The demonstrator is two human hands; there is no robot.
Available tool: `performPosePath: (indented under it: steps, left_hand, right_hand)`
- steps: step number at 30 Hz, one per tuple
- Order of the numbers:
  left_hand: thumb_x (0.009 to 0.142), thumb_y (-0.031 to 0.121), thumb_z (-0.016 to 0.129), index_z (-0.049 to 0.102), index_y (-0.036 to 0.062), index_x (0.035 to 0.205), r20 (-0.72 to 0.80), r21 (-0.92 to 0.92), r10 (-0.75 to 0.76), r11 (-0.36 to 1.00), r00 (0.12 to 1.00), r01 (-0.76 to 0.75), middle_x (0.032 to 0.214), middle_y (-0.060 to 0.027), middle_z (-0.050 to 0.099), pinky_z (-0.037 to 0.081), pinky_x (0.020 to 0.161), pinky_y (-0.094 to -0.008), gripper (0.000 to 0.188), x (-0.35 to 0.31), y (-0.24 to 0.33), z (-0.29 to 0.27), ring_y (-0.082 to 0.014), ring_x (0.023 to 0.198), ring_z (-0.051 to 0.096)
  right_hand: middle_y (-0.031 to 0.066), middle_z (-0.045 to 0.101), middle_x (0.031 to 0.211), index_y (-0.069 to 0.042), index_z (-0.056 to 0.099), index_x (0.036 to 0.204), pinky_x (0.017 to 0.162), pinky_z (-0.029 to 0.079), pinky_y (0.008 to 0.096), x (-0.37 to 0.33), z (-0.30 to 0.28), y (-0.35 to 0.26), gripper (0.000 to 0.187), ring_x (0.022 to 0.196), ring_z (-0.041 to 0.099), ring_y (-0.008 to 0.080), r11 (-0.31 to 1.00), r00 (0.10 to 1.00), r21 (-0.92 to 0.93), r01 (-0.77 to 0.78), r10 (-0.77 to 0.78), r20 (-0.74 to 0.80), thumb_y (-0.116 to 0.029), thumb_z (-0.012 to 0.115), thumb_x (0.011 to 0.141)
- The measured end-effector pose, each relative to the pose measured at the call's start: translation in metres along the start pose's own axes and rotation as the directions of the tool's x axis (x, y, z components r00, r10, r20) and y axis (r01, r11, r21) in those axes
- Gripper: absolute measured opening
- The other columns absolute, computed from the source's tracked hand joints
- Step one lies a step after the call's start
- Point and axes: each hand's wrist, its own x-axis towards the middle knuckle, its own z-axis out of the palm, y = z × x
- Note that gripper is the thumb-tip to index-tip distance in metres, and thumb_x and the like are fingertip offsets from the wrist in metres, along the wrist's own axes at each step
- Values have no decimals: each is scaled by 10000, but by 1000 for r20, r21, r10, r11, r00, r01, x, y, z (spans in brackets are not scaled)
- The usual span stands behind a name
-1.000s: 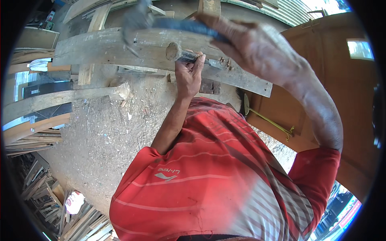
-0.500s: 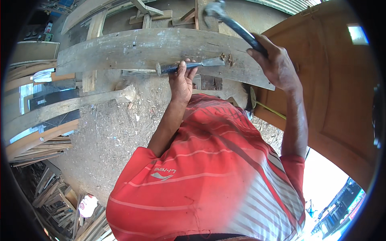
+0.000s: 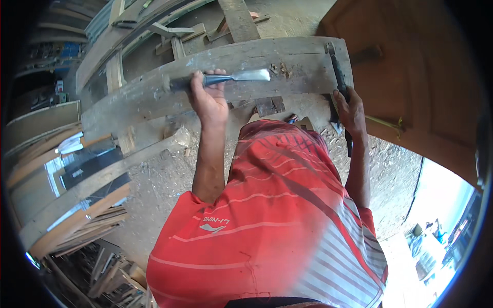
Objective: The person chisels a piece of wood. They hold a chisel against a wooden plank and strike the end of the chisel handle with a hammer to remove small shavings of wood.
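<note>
My left hand (image 3: 210,105) is wrapped round the dark handle of a chisel (image 3: 251,75). The wide metal blade points right, above a worn wooden plank (image 3: 133,95); whether it touches the wood I cannot tell. Close to the blade tip, wood chips (image 3: 284,69) lie on the plank. At the plank's right end, my right hand (image 3: 352,114) grips a dark-handled hammer (image 3: 337,69). Its head is at the far end of the handle, over the plank, and the handle's butt sticks out below my hand.
A brown panelled wooden door (image 3: 411,97) stands at the right, with a yellow strap (image 3: 382,122) near it. Lengths of timber (image 3: 97,223) are stacked at the left. Wood shavings litter the floor (image 3: 162,190). Beyond the plank is a wooden frame (image 3: 177,38).
The hammer has come down from its raised place toward the plank's right end, with my right hand lower. My left hand and the chisel have shifted left, away from the chips.
</note>
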Motion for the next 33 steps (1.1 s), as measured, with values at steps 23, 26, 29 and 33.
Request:
performPosePath:
  steps: [23, 26, 29, 33]
  left_hand:
    - [725, 186, 812, 616, 59, 1105, 693, -35, -670, 339, -267, -940, 1020, -142, 669, 538, 821, -482, 446, 107, -68, 102, -383, 963, 653]
    - [749, 118, 735, 597, 34, 1147, 726, -187, -553, 413, -409, -891, 1084, -164, 681, 545, 850, -487, 429, 121, -73, 89, -388, 998, 661]
    - [770, 54, 653, 587, 1, 1143, 739, -235, -497, 441, -454, -866, 1092, -203, 678, 548, 860, -499, 382, 121, -75, 82, -398, 1005, 663]
    - [774, 52, 665, 578, 7, 1130, 735, -215, -518, 434, -438, -875, 1038, -199, 673, 545, 826, -501, 369, 125, -89, 80, -405, 955, 663]
  right_hand:
    - [308, 662, 1023, -17, 440, 1277, 835, 495, 539, 10, 62, 48, 457, 982, 637, 504, 991, 974, 87, 101, -81, -212, -328, 585, 976]
    - [303, 666, 981, -7, 430, 1272, 815, 487, 547, 8, 65, 43, 450, 954, 644, 505, 990, 968, 81, 112, -90, -236, -316, 574, 978]
    - [307, 661, 947, -14, 428, 1276, 798, 486, 549, 10, 73, 45, 430, 939, 646, 504, 990, 965, 93, 109, -83, -250, -295, 564, 981]
    - [315, 646, 1018, -14, 417, 1309, 852, 482, 541, 8, 73, 48, 448, 1018, 623, 507, 994, 975, 110, 21, 4, -221, -294, 576, 997]
